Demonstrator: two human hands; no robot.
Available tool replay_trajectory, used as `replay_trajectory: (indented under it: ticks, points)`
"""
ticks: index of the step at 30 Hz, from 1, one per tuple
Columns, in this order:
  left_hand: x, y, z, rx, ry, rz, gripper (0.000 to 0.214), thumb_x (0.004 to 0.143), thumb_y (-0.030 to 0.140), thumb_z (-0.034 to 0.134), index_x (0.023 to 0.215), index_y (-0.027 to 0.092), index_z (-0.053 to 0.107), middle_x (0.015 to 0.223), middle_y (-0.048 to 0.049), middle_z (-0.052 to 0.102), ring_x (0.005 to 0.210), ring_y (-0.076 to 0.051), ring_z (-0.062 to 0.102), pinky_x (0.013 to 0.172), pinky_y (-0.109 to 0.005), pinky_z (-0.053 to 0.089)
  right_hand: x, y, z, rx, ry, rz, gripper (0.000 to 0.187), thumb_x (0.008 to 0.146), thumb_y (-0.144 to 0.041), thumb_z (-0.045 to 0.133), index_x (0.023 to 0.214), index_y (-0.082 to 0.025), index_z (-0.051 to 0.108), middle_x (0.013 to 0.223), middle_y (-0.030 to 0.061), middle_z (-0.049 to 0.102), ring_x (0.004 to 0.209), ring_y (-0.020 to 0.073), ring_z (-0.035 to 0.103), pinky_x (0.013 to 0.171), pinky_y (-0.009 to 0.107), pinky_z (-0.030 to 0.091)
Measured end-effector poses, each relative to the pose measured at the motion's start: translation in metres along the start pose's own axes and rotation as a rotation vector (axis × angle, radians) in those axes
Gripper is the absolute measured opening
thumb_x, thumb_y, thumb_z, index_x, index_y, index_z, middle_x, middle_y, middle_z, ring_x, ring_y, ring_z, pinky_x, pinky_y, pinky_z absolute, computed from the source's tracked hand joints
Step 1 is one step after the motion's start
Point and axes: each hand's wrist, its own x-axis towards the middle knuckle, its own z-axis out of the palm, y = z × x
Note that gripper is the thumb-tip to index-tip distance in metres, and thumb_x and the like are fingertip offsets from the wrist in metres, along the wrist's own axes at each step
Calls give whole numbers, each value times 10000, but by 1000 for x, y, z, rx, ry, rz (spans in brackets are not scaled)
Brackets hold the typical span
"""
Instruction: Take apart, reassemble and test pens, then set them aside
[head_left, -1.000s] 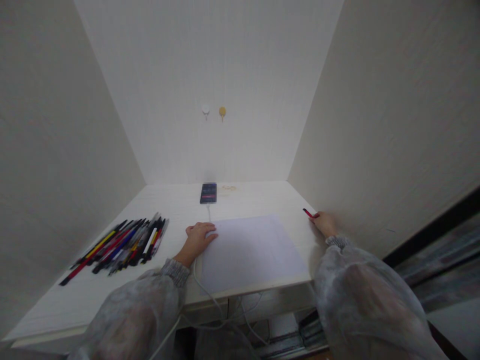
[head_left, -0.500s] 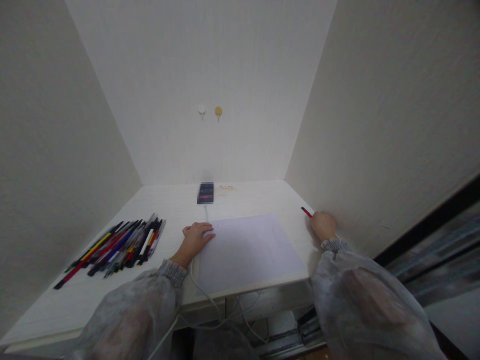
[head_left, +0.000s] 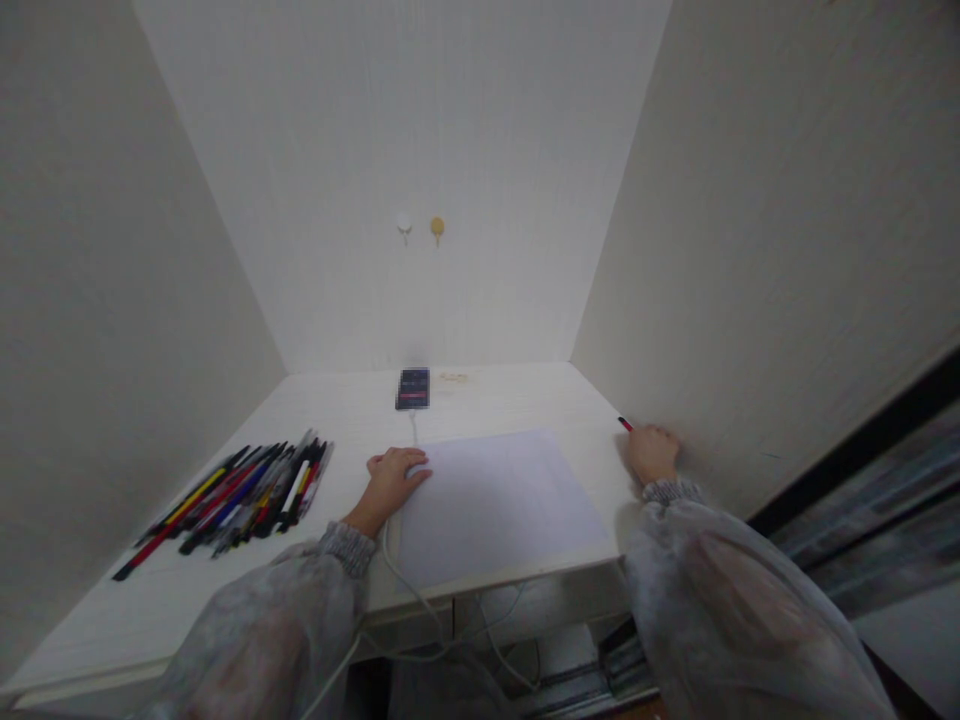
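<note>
Pen [head_left: 624,424]: red; only its tip shows, sticking out past the right hand's fingers toward the back left. It sits at the desk's right edge, close to the right wall [head_left: 750,250]; the rest is hidden in the hand.
Right hand [head_left: 654,452]: knuckles up, fingers curled closed around the pen. It is on the desk, near the sheet's right side but apart from it.
Left hand [head_left: 394,477]: palm down, fingers flat and loose, holding nothing; the fingertips lie on the sheet's left edge.
Sheet [head_left: 502,500]: white and flat, between the two hands, with its near edge close to the desk front.
Cable [head_left: 412,428]: white; runs from the phone toward the front, passes the left hand and drops over the desk front.
Phone [head_left: 413,388]: dark with a lit screen, flat at the back of the desk, beyond the sheet.
Pile [head_left: 240,490]: many pens in black, red, blue and yellow, lying side by side on the desk's left part, well apart from the left hand.
Desk [head_left: 352,420]: white, faint wood grain, set between three walls.
Hooks [head_left: 404,226]: two small ones, white and yellow, side by side on the back wall above the phone.
Sleeves [head_left: 720,600]: pale and filmy, with grey knit cuffs at the wrists.
</note>
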Motion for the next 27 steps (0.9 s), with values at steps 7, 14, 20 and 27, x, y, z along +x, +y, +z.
replay_trajectory:
  ticks: [7,14,20,27]
  points:
    - [0,0,0,2,4,-1,253,722,407,518,894,267,639,1054,-32,612,1012,-230,488,872,-416,253,-1,-1,0,-26,-2,0,312,807,-103,344,835,-34,648,863,235,598,839,281,582,700,375,380]
    - [-2,0,0,-20,24,24,271,743,417,491,898,249,637,1040,-35,617,1007,-230,491,875,-422,247,-1,-2,-5,-24,-19,-26,298,812,-120,357,860,-55,644,892,220,591,839,266,585,720,377,386]
    - [-4,0,0,-33,61,31,252,756,401,483,894,255,635,1038,-21,619,1000,-217,503,878,-411,254,2,-25,-43,128,-54,-78,321,828,-217,367,847,-93,662,907,189,612,810,247,595,669,316,409]
    - [-2,-1,-2,-8,157,26,262,785,366,452,919,226,629,1059,-43,604,994,-195,497,870,-385,278,-28,-103,-106,539,-1,-460,325,821,-323,393,850,-157,671,868,94,665,816,190,592,693,240,396]
